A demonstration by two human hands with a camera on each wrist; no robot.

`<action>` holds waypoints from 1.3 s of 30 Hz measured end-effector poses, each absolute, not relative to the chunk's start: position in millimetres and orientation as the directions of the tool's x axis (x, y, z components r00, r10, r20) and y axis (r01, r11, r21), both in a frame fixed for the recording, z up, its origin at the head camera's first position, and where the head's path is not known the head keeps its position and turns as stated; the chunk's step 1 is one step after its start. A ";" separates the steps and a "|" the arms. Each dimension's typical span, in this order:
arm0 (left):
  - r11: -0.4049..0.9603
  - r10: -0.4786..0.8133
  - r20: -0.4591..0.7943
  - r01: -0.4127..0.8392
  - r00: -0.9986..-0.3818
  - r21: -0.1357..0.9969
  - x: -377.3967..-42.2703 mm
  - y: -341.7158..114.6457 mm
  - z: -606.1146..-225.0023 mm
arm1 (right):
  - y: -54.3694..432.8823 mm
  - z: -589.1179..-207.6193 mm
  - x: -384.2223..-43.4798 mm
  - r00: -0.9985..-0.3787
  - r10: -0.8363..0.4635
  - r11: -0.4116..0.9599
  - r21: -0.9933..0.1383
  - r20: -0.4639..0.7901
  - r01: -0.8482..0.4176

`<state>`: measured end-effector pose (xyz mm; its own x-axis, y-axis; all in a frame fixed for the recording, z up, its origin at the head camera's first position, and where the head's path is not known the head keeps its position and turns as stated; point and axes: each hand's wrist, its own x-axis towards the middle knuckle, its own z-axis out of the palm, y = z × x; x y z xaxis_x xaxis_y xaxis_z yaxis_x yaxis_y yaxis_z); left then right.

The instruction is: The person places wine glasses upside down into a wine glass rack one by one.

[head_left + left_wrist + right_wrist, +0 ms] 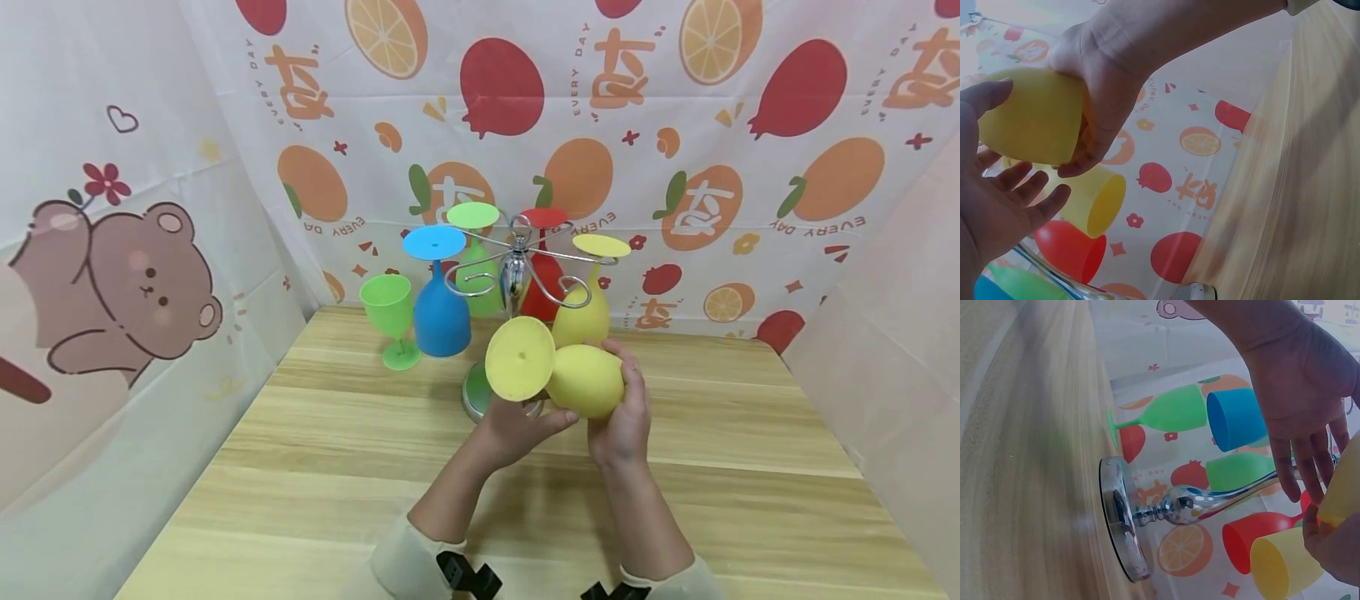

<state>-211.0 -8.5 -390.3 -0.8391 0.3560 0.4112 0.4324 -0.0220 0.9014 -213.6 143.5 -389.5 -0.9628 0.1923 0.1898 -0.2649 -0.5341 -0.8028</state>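
A yellow goblet [588, 382] lies sideways in the air in front of a chrome stemware rack [515, 279], its round foot tilted up toward the head camera. My right hand [622, 425] grips its bowl near the rim, fingers wrapped round the far side. My left hand [510, 433] is under the goblet's foot, its fingers partly hidden there in the head view. In the left wrist view, the left hand [997, 206] has fingers spread below the bowl and its thumb [994, 94] overlapping it. The right wrist view shows those left fingers [1285, 462] extended.
Upside down on the rack hang a blue goblet [442, 317], a green goblet [480, 279], a red goblet [546, 287] and another yellow goblet [588, 312]. An upright green goblet [388, 304] stands left of them on the wooden table [337, 483]. Printed cloth [750, 125] hangs behind.
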 end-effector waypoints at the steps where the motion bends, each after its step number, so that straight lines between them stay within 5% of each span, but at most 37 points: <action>1: -0.035 0.354 0.398 0.413 -0.846 0.910 -210.3 -9.3 -390.8 | 143.1 -389.9 -213.7 -0.963 0.192 -0.531 -0.805 0.191 -0.266; 39: -0.121 0.311 0.434 0.418 -0.845 0.900 -211.0 -16.3 -388.1 | 129.9 -396.8 -213.2 -0.949 0.206 -0.410 -0.860 0.237 -0.304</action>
